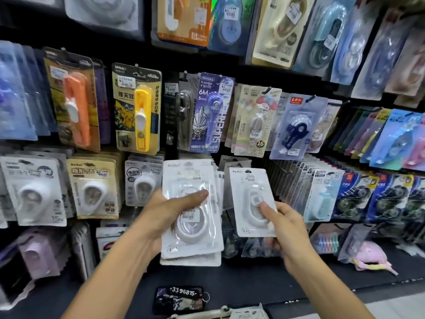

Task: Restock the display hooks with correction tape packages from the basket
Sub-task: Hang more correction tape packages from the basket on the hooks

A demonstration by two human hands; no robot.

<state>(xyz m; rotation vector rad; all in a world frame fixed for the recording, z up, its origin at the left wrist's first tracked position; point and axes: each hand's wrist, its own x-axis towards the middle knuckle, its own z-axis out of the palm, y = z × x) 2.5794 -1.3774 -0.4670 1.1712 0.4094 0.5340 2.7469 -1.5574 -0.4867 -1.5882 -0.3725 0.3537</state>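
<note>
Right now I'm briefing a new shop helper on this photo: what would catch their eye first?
Front and centre, the left hand grips a fanned stack of white packages, while the right hand holds a single white package up beside it. Behind them the wall is crowded with hanging packs, the yellow tool pack at upper left and the purple 6M pack at centre standing out most.

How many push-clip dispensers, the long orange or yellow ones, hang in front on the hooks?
2: the orange dispenser at upper left and the yellow dispenser to its right. More packs may hang hidden behind them.
</note>
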